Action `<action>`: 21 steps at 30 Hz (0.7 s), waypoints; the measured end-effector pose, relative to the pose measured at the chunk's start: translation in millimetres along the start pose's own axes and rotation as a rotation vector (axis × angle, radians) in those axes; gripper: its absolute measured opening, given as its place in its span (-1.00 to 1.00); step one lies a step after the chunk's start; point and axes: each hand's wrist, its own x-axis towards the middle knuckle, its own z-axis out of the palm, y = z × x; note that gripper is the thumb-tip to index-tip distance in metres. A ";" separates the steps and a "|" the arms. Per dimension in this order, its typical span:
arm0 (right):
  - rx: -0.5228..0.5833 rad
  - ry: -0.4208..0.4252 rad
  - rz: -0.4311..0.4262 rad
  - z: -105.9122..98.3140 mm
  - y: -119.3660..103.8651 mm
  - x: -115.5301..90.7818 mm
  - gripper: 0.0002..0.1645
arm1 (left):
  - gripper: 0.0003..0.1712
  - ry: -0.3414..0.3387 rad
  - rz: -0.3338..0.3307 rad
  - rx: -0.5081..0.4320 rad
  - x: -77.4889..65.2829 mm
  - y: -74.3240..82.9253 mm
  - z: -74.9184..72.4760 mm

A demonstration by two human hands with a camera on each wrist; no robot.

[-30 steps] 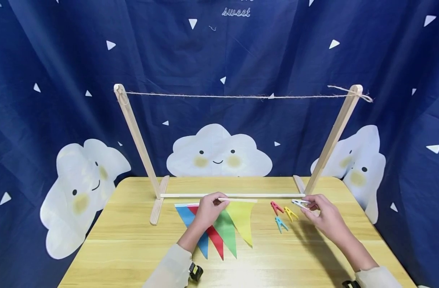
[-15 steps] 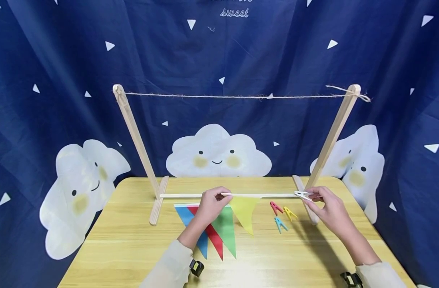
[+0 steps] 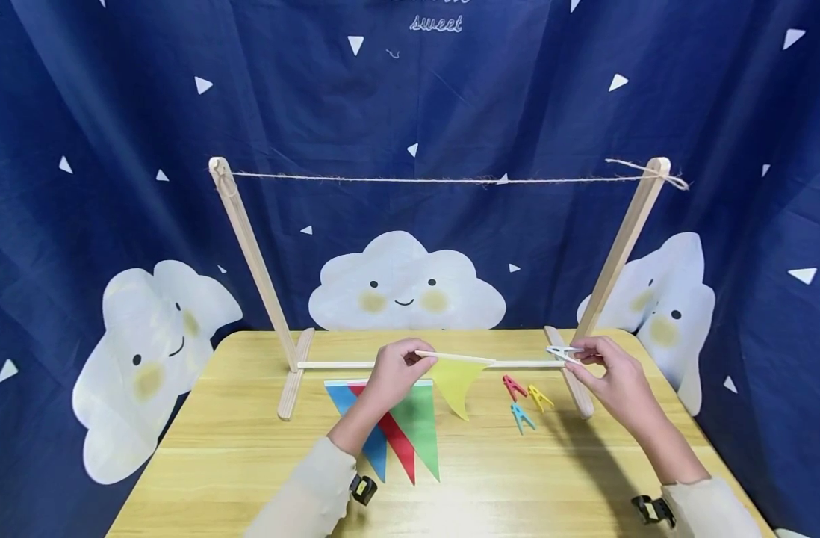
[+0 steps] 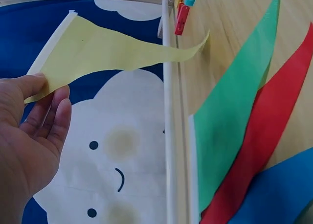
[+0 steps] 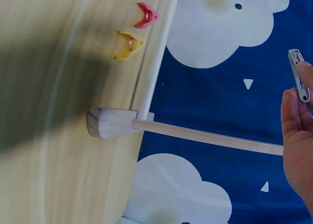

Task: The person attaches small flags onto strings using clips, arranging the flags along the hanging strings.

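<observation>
My left hand [image 3: 399, 373] pinches the white-edged top corner of a yellow pennant flag [image 4: 98, 50], whose pointed tip trails down and curls. Between the thumb and fingers of my right hand [image 3: 612, 373] is a white clothespin [image 5: 298, 75], held near the right post of the stand. Blue [image 3: 376, 452], red [image 3: 399, 444] and green [image 3: 421, 426] pennants lie overlapping on the table, partly covered by my left forearm in the head view. Red [image 3: 514, 387], yellow [image 3: 539, 397] and blue [image 3: 521, 417] clothespins lie on the table between my hands.
A wooden stand has a left post [image 3: 255, 261], a right post [image 3: 621, 254] and a white crossbar [image 3: 336, 365] low between them. Twine [image 3: 410, 180] stretches between the post tops. A blue curtain [image 3: 410, 97] with clouds hangs behind the table [image 3: 517, 486].
My left hand has raised the yellow pennant off the table, so it now overlaps the crossbar. My right hand has lifted the white clothespin slightly up. The other pennants and clothespins stay put.
</observation>
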 end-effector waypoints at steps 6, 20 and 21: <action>-0.028 0.000 -0.001 -3.7 -3.1 7.8 -0.53 | -0.95 -0.015 0.027 0.025 6.1 9.9 -5.1; 0.035 0.051 -0.041 -14.1 -8.0 27.5 -0.52 | -0.94 -0.020 0.122 0.056 23.2 33.2 -13.1; 0.036 0.053 -0.043 -14.7 -8.5 29.0 -0.53 | -0.93 -0.019 0.125 0.053 24.5 35.0 -13.7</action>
